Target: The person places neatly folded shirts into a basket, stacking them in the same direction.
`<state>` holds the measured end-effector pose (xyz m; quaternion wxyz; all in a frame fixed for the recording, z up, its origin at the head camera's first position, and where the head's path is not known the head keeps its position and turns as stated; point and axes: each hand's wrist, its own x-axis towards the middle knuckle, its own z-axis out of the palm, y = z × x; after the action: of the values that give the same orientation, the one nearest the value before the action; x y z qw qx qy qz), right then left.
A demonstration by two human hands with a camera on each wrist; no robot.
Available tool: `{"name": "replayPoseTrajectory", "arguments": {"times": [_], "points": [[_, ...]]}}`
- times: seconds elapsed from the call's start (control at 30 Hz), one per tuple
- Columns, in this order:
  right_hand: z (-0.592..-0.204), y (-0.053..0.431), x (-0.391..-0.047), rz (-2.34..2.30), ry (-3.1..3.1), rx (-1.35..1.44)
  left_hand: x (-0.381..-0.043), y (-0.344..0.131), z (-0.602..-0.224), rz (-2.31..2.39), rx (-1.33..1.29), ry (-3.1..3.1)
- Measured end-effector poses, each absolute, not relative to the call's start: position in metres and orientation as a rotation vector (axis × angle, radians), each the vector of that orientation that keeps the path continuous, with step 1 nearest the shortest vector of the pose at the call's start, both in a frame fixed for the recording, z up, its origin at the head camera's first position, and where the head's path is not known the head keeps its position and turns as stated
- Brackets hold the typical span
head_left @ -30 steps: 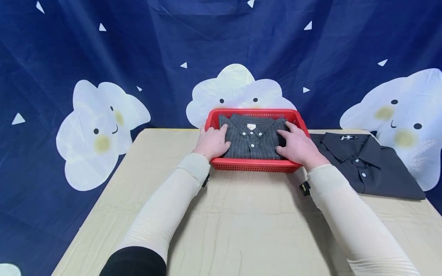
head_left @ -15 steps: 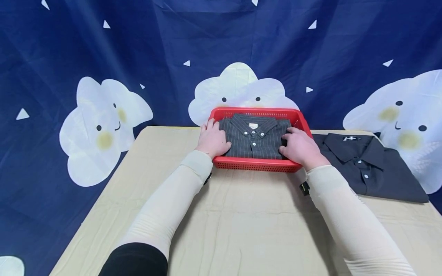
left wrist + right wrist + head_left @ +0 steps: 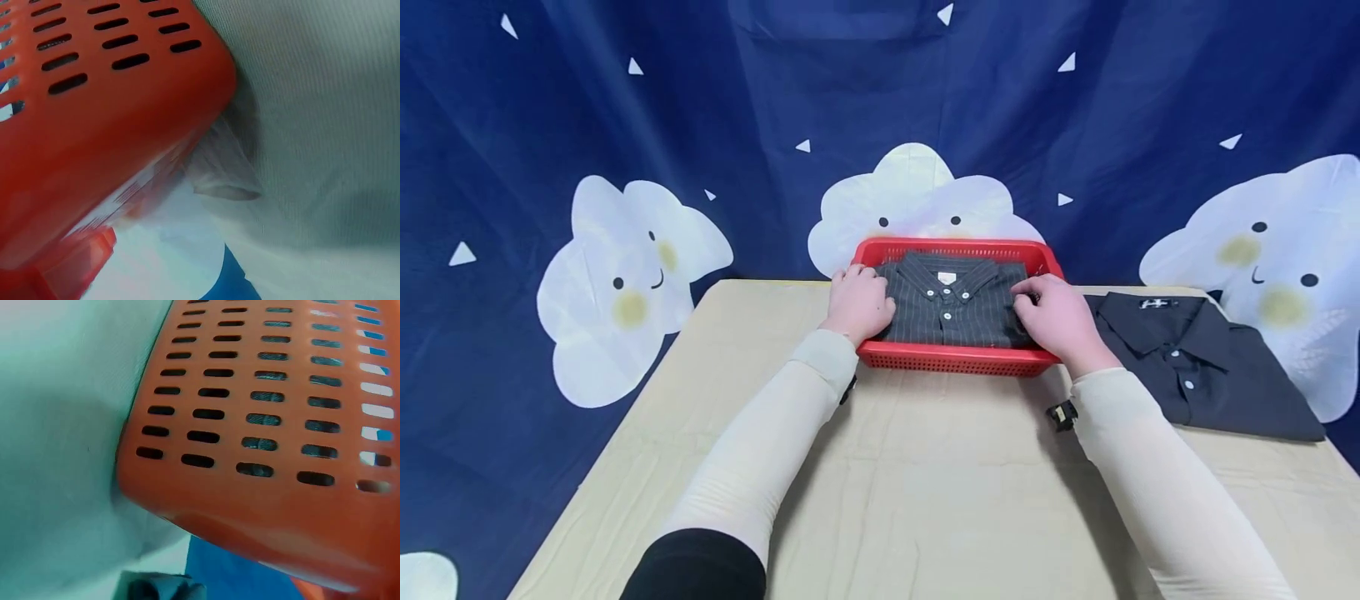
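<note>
A dark pinstriped button-up shirt [image 3: 958, 312] lies folded, collar to the back, in a red plastic basket [image 3: 955, 358]. My left hand [image 3: 859, 302] lies over the basket's left side, fingers toward the back and thumb over the shirt's left edge. On the right side my right hand [image 3: 1060, 315] reaches over the rim, its thumb and forefinger pinching at the shirt's right edge. The wrist views show the basket's slotted walls [image 3: 119, 94], [image 3: 237, 500] beside the sleeves, with the fingers hidden.
A second folded black shirt [image 3: 1217, 375] lies on the table right of the basket, partly behind my right forearm. The beige-covered table [image 3: 940, 492] meets a blue cloud-print curtain [image 3: 760, 125] at the back.
My right thumb and forefinger have drawn together at the shirt's right edge, and that hand has lifted slightly. The left fingers have drawn back toward the rim. The basket stays in place.
</note>
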<state>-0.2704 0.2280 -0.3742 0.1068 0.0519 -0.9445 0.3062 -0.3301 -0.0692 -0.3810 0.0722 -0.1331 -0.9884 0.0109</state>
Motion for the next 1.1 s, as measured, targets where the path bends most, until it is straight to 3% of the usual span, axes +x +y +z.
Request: {"name": "replayPoseTrajectory", "arguments": {"times": [0.27,0.5,0.77,1.1], "points": [[-0.382,0.228,-0.266,1.228,-2.413,0.011,-0.321,-0.060,-0.376,-0.326,-0.359,-2.845],[-0.382,0.238,-0.258,1.548,-2.119,-0.196,-0.282,-0.017,-0.371,-0.629,-0.479,-2.804],[-0.383,0.270,-0.247,1.843,-1.843,-0.276,-0.230,0.035,-0.367,-0.888,-0.892,-2.705],[-0.390,0.352,-0.213,2.123,-1.669,-0.209,-0.204,0.091,-0.374,-1.307,-1.353,-2.590]]}}
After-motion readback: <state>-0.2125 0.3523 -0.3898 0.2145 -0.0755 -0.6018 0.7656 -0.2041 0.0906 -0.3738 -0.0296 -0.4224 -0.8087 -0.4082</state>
